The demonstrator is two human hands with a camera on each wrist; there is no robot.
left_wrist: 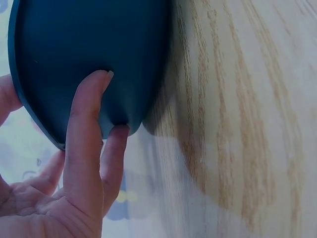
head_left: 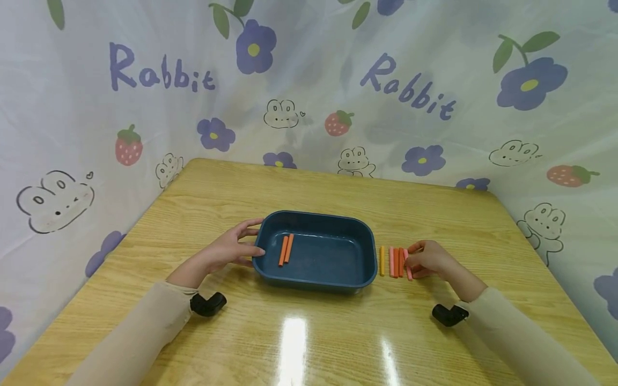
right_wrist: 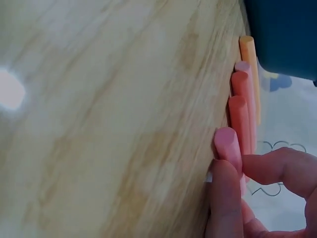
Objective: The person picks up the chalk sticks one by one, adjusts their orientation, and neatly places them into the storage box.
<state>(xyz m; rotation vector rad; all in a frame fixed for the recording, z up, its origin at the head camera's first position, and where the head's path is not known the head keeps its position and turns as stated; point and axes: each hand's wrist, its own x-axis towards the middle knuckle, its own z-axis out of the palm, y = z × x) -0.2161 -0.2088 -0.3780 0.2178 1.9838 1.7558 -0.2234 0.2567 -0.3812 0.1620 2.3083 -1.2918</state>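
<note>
A dark blue rectangular bin [head_left: 314,281] stands on the table, with two orange chalk sticks [head_left: 285,250] lying side by side inside at its left. My left hand [head_left: 230,249] holds the bin's left end, thumb at the rim and other fingers spread against the end wall. To the right of the bin, my right hand [head_left: 429,260] pinches a pink chalk stick [right_wrist: 227,141] between thumb and finger, at the right end of a short row. That row has a yellow-orange stick [head_left: 382,260] nearest the bin, then another pink stick [head_left: 392,261] and two red-orange sticks [head_left: 398,262].
The wood-grain table [head_left: 338,343] reaches back to a white curtain [head_left: 309,69] printed with rabbits, flowers and strawberries. Bright glare lies on the table's front part. Black wrist mounts [head_left: 208,304] sit on both sleeves.
</note>
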